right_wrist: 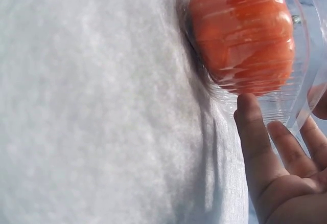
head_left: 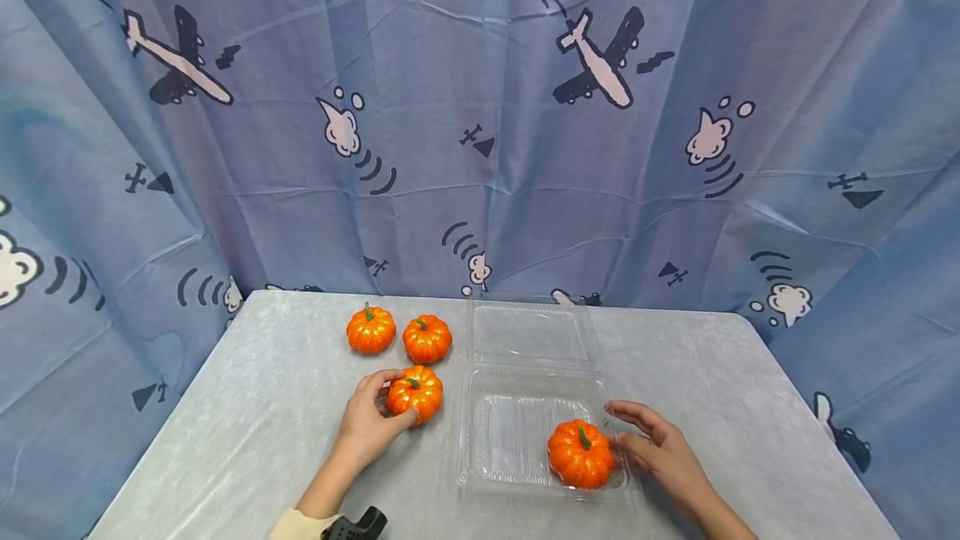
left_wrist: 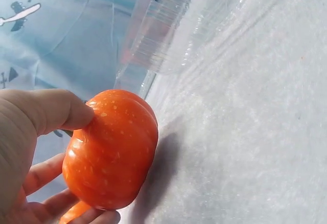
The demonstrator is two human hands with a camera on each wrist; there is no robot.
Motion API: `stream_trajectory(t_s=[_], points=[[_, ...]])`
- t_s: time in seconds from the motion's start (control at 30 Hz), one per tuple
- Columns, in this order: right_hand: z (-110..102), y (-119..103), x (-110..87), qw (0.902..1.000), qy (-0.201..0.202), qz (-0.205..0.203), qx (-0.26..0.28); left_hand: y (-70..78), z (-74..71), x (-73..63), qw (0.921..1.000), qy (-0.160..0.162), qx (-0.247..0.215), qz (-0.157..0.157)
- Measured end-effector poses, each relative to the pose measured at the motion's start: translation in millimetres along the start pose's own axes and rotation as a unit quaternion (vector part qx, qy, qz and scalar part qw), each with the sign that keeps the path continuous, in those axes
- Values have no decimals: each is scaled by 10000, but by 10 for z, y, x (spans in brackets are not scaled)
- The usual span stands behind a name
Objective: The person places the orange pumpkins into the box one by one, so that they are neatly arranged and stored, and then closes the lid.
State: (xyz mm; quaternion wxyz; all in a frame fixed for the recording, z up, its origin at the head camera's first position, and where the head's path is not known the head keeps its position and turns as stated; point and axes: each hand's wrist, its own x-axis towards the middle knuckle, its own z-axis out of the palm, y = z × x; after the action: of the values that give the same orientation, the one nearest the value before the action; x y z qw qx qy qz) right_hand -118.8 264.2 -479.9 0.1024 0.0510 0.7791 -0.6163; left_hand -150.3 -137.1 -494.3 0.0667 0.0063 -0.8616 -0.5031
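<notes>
My left hand (head_left: pixel 369 422) holds a small orange toy pumpkin (head_left: pixel 417 394) between thumb and fingers, left of a clear plastic clamshell box (head_left: pixel 495 440). In the left wrist view the thumb presses on this pumpkin (left_wrist: pixel 115 150) near its stem, with fingers on its far side. A second pumpkin (head_left: pixel 581 455) sits inside the box at its near right corner. Beside that corner is my right hand (head_left: pixel 660 452), its fingers extended. Through the ribbed wall in the right wrist view the boxed pumpkin (right_wrist: pixel 242 35) shows, with a fingertip at or touching the wall.
Two more pumpkins stand behind my left hand: one at the far left (head_left: pixel 371 330) and one nearer the box (head_left: pixel 427 339). The box's open lid (head_left: pixel 532 336) lies back toward the table's far edge. Behind the grey-white table (head_left: pixel 225 423) hangs a blue airplane-print curtain (head_left: pixel 420 148).
</notes>
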Motion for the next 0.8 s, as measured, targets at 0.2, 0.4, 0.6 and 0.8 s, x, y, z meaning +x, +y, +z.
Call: stream_trajectory(t_s=[0.2,0.4,0.6,0.8], points=[[-2,-13,-11,10000,-16,-32,-22,65,-38,-26,10000,-60,-26,-46],[-9,-4,-14,9999,-71,-110,-52,140,-63,-53,9999,1,-112,97],[-24,14,-19,9997,-143,-194,-76,230,-70,-79,9991,12,-362,213],[-18,2,-19,9998,-122,-141,-56,355,-78,-113,9978,-106,-567,333]])
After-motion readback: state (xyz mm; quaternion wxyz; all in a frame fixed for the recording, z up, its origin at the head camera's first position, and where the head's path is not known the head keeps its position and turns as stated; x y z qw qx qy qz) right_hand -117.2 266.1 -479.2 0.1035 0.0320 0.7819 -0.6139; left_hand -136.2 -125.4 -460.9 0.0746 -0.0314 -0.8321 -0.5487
